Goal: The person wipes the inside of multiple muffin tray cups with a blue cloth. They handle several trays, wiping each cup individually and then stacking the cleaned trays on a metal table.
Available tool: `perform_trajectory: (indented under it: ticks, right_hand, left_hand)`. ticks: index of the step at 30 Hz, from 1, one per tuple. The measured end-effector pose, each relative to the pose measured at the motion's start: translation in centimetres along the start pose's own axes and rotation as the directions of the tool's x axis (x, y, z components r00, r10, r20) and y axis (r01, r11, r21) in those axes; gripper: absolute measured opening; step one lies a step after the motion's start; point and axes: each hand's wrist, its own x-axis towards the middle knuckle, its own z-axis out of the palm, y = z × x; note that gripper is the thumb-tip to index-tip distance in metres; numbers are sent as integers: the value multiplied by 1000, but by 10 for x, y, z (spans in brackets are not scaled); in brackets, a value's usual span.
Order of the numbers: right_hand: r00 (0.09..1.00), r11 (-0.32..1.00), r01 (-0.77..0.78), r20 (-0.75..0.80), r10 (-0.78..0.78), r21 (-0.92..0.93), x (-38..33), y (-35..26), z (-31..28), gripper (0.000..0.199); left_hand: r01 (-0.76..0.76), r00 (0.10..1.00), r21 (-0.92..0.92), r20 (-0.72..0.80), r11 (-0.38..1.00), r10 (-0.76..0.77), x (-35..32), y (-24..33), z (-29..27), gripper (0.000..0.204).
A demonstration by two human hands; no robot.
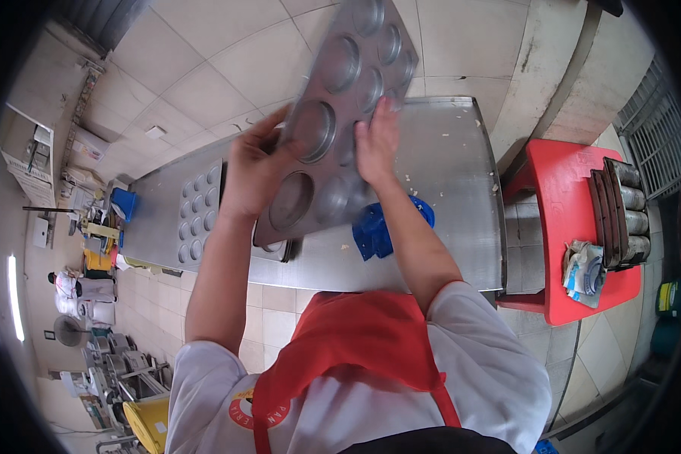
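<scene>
I hold a worn metal muffin pan (356, 144) tilted up above the steel table, its round cups facing me. My left hand (259, 170) grips its left edge, the thumb over the front face. My right hand (378, 144) lies flat against the pan's right side, fingers stretched out and thumb apart. Under my right forearm, a crumpled-looking blue item (374, 233) rests on the table; my arm hides part of it. Another muffin pan (200, 216) sits to the left on the table, and the edge of a further tray (274, 251) shows below the raised pan.
Pale crumbs dot the right part of the steel table (461, 212). To the right, a red table (556, 170) bears dark stacked baking tins (620, 216) and a crumpled plastic bag (583, 271). A blue container (122, 203) stands at the far left end. Someone in white (83, 293) is in the left background.
</scene>
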Motion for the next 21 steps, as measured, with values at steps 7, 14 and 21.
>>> perform_trajectory:
  ticks: [7, 14, 21]
  right_hand:
    - [928, 628, -372, 289, 235, 683, -23, 23, 18, 69]
    - [654, 161, -756, 726, 212, 634, -95, -73, 80, 64]
    - [684, 446, -719, 660, 313, 533, -138, -163, 222, 78]
  left_hand:
    - [16, 982, -101, -187, 995, -34, -34, -67, -156, 49]
    - [177, 885, -376, -344, 910, -314, -126, -192, -290, 47]
    - [319, 724, -210, -575, 924, -381, -194, -260, -426, 49]
